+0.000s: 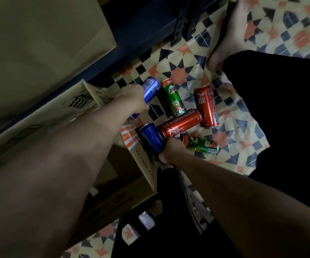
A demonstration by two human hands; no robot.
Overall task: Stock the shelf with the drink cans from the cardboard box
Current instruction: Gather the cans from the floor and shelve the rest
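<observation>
Six drink cans lie on the patterned floor [176, 71] beside the cardboard box [143, 164], none shelved yet. Left hand [132, 99] grip wrapped around a blue can [151, 88]; right hand [171, 149] on a second blue can [151, 136], closure unclear. Dark shelf [146, 25] mostly cut off; box contents hidden.

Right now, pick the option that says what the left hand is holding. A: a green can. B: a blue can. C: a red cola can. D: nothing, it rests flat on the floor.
B: the left hand has its grip closed around a blue can, while the red cola cans and the green can lie loose on the patterned floor.
</observation>
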